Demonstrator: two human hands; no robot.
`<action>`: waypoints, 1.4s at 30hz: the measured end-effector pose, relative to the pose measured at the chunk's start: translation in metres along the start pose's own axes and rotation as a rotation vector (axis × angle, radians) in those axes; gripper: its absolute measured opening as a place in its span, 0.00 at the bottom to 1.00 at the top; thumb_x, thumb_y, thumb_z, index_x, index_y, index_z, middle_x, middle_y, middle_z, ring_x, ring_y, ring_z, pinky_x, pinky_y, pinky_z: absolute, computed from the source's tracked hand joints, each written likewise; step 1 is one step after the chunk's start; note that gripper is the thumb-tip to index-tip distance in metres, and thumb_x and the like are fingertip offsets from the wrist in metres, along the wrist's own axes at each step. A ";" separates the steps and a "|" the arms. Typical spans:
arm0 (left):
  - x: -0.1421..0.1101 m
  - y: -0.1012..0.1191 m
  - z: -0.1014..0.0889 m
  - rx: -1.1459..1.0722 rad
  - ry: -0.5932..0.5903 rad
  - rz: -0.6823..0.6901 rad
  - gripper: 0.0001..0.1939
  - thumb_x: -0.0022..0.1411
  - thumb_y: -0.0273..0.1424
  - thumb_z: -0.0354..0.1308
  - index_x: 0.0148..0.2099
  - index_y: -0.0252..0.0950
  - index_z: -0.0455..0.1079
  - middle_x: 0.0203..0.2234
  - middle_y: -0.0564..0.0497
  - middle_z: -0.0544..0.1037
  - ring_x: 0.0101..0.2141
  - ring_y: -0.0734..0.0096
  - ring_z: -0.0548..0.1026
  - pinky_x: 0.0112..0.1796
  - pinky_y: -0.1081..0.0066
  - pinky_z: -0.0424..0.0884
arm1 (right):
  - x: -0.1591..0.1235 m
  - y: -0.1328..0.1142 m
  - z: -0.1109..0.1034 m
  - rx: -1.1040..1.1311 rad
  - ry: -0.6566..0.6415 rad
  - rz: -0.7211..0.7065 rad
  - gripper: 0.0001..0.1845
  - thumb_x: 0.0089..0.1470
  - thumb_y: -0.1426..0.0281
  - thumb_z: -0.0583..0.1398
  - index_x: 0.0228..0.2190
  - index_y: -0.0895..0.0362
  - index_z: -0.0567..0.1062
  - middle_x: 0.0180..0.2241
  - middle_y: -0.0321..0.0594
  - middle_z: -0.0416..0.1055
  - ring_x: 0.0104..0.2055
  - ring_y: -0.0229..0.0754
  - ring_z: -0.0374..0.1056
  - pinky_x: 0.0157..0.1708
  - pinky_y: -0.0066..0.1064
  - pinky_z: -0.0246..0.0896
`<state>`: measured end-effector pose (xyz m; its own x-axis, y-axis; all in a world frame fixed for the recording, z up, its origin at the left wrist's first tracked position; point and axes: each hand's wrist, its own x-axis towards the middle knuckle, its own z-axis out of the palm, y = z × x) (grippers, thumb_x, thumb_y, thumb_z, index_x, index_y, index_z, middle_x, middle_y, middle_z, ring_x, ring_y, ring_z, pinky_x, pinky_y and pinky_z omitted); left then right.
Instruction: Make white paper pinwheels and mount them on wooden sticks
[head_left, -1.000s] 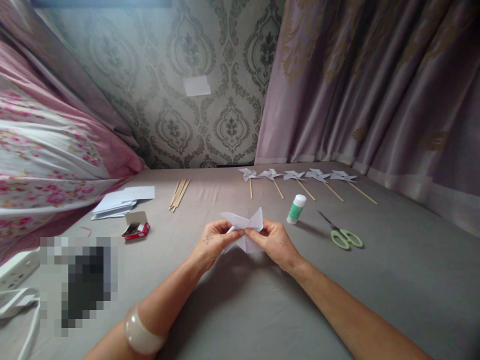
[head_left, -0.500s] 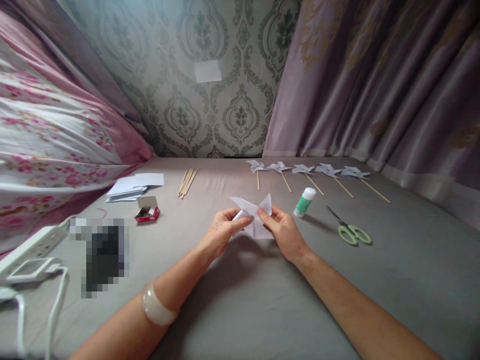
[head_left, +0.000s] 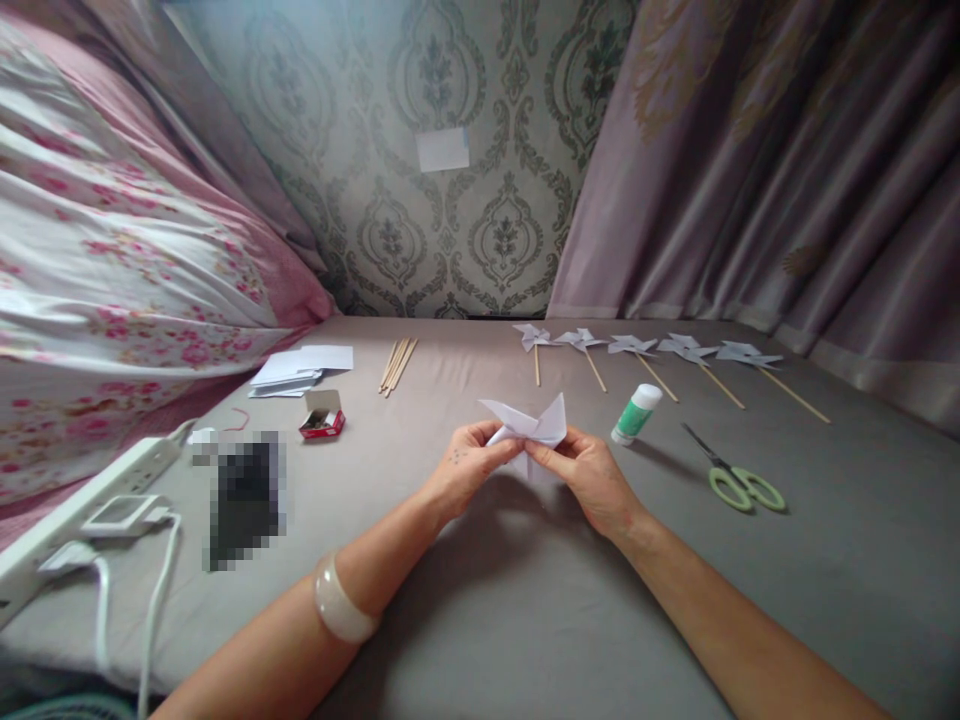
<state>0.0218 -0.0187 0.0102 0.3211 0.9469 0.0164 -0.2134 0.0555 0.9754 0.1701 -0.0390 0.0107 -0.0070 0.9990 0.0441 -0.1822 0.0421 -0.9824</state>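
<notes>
Between both hands, above the grey cloth, is a white paper pinwheel (head_left: 536, 425) with two pointed blades sticking up. My left hand (head_left: 480, 465) pinches its left side, thumb pressed toward the centre. My right hand (head_left: 592, 475) grips the right side, its thumb meeting the left thumb near the middle. The fingers behind the paper are hidden. To the right of my right hand stands a green and white glue stick (head_left: 637, 414), leaning slightly in view. Scissors (head_left: 735, 477) with light green handles lie farther right.
Several finished pinwheels on sticks (head_left: 686, 350) lie in a row at the back right. Wooden sticks (head_left: 397, 366), a paper stack (head_left: 289, 372) and a small open red box (head_left: 322, 421) are on the left. A white power strip (head_left: 97, 520) with cables lies at the left edge.
The thumbs have come together at the pinwheel's centre, and the right thumb has lowered from the upper blade. The paper now tilts more edge-on. The whole view has shifted, moving things rightward.
</notes>
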 end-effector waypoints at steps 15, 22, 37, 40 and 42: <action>-0.004 0.012 -0.010 0.649 0.027 0.790 0.06 0.59 0.32 0.60 0.37 0.35 0.74 0.35 0.46 0.77 0.38 0.69 0.73 0.41 0.68 0.67 | -0.001 -0.010 -0.012 -0.505 0.048 -0.698 0.10 0.49 0.68 0.65 0.37 0.51 0.76 0.40 0.39 0.69 0.43 0.42 0.67 0.44 0.36 0.64; -0.014 0.018 -0.013 0.975 0.115 1.170 0.07 0.60 0.27 0.59 0.42 0.39 0.73 0.40 0.46 0.75 0.41 0.67 0.71 0.43 0.64 0.67 | -0.007 -0.021 -0.015 -0.647 0.057 -0.979 0.11 0.51 0.75 0.63 0.38 0.51 0.74 0.42 0.41 0.66 0.46 0.44 0.65 0.46 0.40 0.63; -0.006 0.009 -0.006 0.638 0.019 0.805 0.05 0.59 0.31 0.60 0.37 0.36 0.74 0.37 0.45 0.75 0.39 0.67 0.73 0.41 0.67 0.69 | -0.001 -0.018 -0.016 -0.513 -0.073 -0.687 0.04 0.50 0.67 0.65 0.28 0.54 0.75 0.30 0.36 0.71 0.34 0.39 0.68 0.37 0.31 0.63; -0.003 0.005 -0.005 0.507 -0.004 0.609 0.09 0.57 0.35 0.61 0.34 0.34 0.75 0.37 0.45 0.75 0.38 0.67 0.74 0.40 0.69 0.69 | 0.001 -0.011 -0.015 -0.402 -0.113 -0.447 0.09 0.46 0.63 0.66 0.28 0.55 0.77 0.28 0.36 0.73 0.32 0.40 0.68 0.35 0.32 0.63; -0.002 0.001 -0.005 0.432 0.003 0.489 0.11 0.55 0.38 0.62 0.34 0.34 0.75 0.36 0.46 0.75 0.38 0.67 0.73 0.40 0.69 0.68 | 0.003 -0.005 -0.014 -0.277 -0.125 -0.274 0.13 0.43 0.60 0.68 0.29 0.55 0.78 0.28 0.37 0.75 0.33 0.42 0.70 0.37 0.34 0.64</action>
<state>0.0166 -0.0186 0.0103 0.2780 0.8315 0.4810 0.0560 -0.5139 0.8560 0.1845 -0.0359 0.0134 -0.1175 0.9413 0.3164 0.0781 0.3264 -0.9420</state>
